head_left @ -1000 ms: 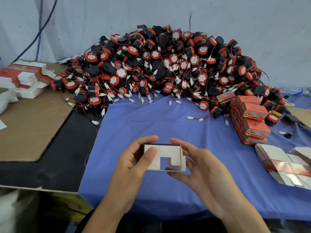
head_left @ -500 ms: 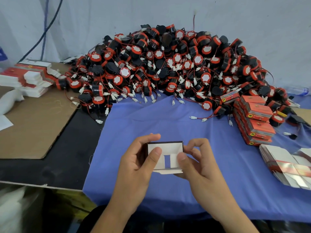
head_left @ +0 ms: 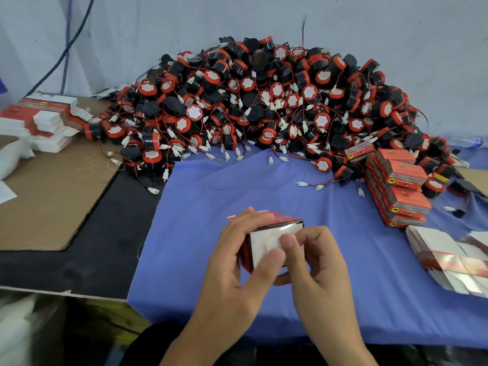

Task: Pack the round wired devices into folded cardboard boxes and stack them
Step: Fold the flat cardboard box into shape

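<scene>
A small red and white cardboard box (head_left: pixel 269 240) is held just above the blue cloth (head_left: pixel 237 191) in front of me. My left hand (head_left: pixel 232 268) grips its left side, thumb on the white end flap. My right hand (head_left: pixel 317 265) holds the right side, its thumb pressing the same flap. A big heap of round black and red wired devices (head_left: pixel 264 101) lies at the back of the table. A stack of closed red boxes (head_left: pixel 398 186) stands at the right.
Flat unfolded box blanks (head_left: pixel 449 257) lie at the right edge, and more flat blanks (head_left: pixel 42 120) are piled at far left. A brown cardboard sheet (head_left: pixel 45 196) covers the left of the black table. The wall is close behind the heap.
The box's end flaps, open a second ago, have been folded in. Both thumbs now press on the white end, and the box has turned so its red top shows.
</scene>
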`<state>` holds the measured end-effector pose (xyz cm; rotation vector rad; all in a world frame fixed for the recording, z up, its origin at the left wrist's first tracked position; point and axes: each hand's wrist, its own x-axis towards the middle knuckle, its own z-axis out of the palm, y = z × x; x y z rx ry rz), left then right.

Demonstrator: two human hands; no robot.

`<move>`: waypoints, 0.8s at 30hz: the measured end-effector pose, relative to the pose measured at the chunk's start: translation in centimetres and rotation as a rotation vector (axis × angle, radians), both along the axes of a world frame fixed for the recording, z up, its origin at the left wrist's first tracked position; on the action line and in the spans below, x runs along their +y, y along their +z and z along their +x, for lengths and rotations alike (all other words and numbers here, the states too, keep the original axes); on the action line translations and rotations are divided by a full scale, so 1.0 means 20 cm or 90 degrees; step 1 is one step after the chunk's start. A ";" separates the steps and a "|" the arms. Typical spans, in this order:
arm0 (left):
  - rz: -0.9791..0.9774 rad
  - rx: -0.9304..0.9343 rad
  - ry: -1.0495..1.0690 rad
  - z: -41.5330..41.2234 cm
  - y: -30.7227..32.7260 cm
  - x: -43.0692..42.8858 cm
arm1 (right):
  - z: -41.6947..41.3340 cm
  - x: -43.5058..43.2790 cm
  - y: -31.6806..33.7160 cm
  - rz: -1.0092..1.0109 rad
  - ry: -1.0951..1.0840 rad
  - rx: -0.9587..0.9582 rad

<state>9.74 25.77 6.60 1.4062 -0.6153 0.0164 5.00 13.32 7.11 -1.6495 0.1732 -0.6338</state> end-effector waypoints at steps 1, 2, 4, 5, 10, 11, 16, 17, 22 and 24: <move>0.012 -0.022 0.011 0.00 -0.01 -0.01 | 0.00 0.01 0.00 0.016 0.002 -0.001; 0.015 -0.037 0.023 0.00 -0.02 -0.01 | 0.00 0.02 0.01 0.043 0.012 -0.004; -0.011 -0.011 0.038 0.00 -0.04 -0.02 | -0.01 0.02 0.01 0.095 0.040 -0.011; -0.033 0.018 0.036 0.00 -0.04 -0.02 | -0.01 0.02 0.01 0.106 0.058 -0.015; -0.085 0.041 0.048 -0.02 -0.05 -0.04 | -0.02 0.05 0.01 0.075 0.025 0.025; -0.081 0.036 0.059 -0.02 -0.05 -0.05 | -0.02 0.06 0.01 0.068 0.009 0.032; 0.002 -0.060 0.126 -0.03 -0.06 -0.08 | -0.01 0.09 -0.01 0.065 -0.058 0.014; 0.008 -0.065 0.135 -0.03 -0.06 -0.08 | -0.01 0.10 -0.02 0.066 -0.071 0.010; -0.054 0.025 0.113 -0.04 -0.04 -0.07 | -0.02 0.10 0.00 0.083 -0.074 0.008; -0.075 0.054 0.090 -0.02 -0.04 -0.05 | -0.02 0.09 0.02 0.115 -0.067 0.005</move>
